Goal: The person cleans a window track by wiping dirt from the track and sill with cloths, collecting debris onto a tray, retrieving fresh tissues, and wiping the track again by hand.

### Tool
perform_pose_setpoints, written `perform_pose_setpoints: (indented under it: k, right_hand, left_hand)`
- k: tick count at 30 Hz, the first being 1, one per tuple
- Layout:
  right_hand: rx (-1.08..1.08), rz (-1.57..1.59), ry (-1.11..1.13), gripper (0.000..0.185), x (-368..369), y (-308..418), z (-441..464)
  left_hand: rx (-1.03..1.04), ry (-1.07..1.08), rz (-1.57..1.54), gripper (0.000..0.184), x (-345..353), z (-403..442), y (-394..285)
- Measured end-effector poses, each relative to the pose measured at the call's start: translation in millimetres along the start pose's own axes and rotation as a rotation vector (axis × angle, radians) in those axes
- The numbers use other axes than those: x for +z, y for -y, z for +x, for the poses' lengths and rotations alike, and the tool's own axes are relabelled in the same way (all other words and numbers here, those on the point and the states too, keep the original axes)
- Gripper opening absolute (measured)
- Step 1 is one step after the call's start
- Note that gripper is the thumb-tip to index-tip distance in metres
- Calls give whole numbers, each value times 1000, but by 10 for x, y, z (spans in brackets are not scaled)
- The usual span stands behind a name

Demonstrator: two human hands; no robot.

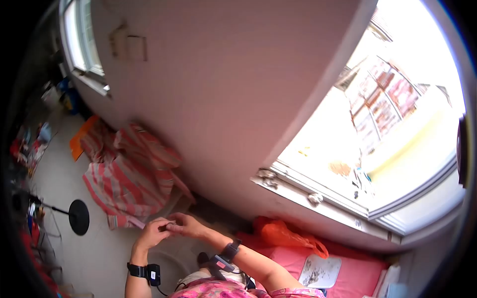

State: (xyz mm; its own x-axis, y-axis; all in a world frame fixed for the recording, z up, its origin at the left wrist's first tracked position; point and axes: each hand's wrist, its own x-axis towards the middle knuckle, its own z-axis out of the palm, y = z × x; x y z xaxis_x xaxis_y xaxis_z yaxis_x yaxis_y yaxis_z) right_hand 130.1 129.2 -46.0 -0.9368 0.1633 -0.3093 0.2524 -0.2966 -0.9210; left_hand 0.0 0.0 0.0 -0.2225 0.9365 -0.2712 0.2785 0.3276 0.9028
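My left hand (152,233) and my right hand (188,225) meet in front of my body, fingertips touching or nearly so. Fingers on both are curled in a pinch. Whatever lies between them, if anything, is too small to make out. Each wrist carries a black strap with a small device: one on the left wrist (153,274), another on the right forearm (222,263). Beyond the hands, a pink-striped cloth (131,174) lies draped in a heap beside the wall.
A round black stand base (79,217) is on the left. To the right, an orange-red plastic bag (283,233) and a stained white tray (320,271) rest on a pink surface (350,280). Above them is a window sill (318,204) with small lumps on it.
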Motion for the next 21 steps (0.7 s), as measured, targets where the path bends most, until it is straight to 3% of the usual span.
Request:
perform_pose_setpoints:
  k: [2,3,4,5,6,7,9,10,11,13,15,19,21]
  right_hand:
    - [-59,26,6,61,116,-22,5]
    - [-60,-19,-64,60,-725,4,-593]
    - [-10,-27,-109,59,-931,-43,-911]
    - [-40,12,-114,58,-923,-71,-828]
    - [-87,110,-173,56,-925,-98,-903]
    - [-91,157,-255,55,-1119,-57,-1253]
    - [-173,281,-452,50,-1356,-48,-1590]
    - [-171,285,-541,46,-1593,-41,-1903]
    - [-184,298,-618,42,-1835,-86,-2132]
    - [-387,336,-938,32,-2392,-412,-2742]
    - [-541,165,-1414,25,-2912,-461,-3502]
    - [-86,-504,-2143,22,-3742,-733,-5330]
    - [200,-740,-2167,27,-4014,-750,-5999]
  left_hand:
    - [141,111,137,35,-214,50,71]
    - [238,160,117,35,560,661,-242]
    - [262,200,88,36,895,797,-322]
    - [259,225,155,36,783,879,-361]
    - [292,308,232,54,791,967,-364]
    - [320,355,200,54,1127,1076,-559]
    - [164,253,-139,74,1363,1212,-923]
    - [223,258,41,85,1512,1355,-972]
    - [239,227,90,78,1570,1476,-1003]
    - [260,242,156,73,1713,1671,-1095]
    - [244,250,206,68,1798,1867,-1158]
    - [165,261,189,62,2049,2120,-1065]
    - [153,268,183,60,2222,2225,-1056]
